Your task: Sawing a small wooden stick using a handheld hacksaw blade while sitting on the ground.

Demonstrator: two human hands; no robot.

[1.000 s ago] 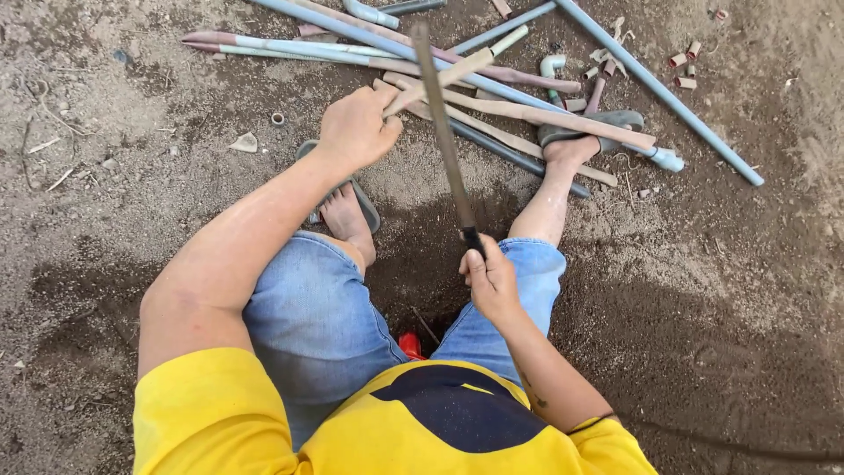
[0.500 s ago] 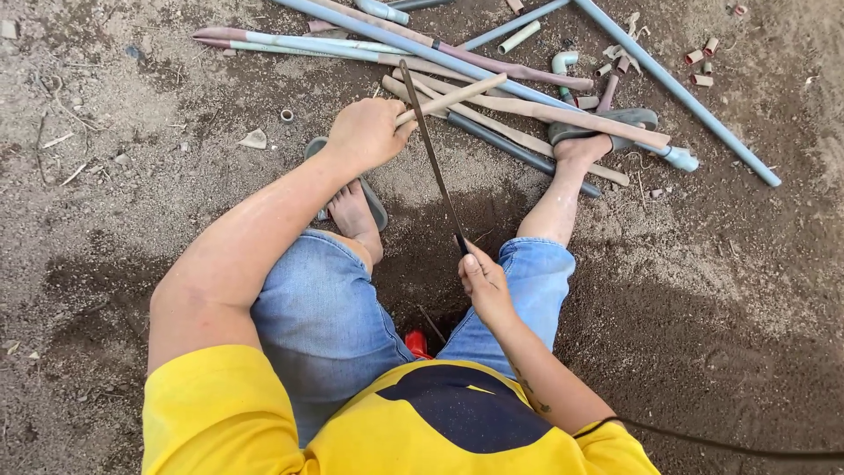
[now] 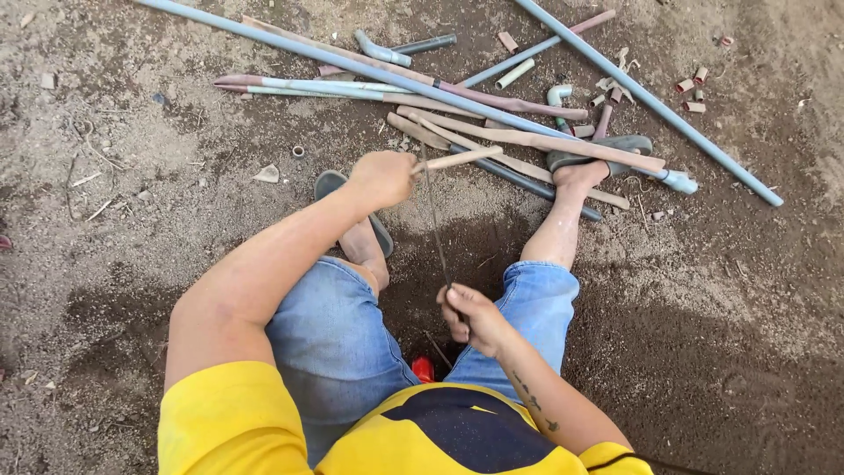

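My left hand is closed around a short tan pipe to keep it steady. My right hand, nearer my body, grips the thin saw blade, which crosses the pipe just beside my left fist.

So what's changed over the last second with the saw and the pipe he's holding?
The right hand has drawn the hacksaw blade back toward the body, standing it more upright. The left hand still grips the short tan pipe; the pipe pile stayed put.
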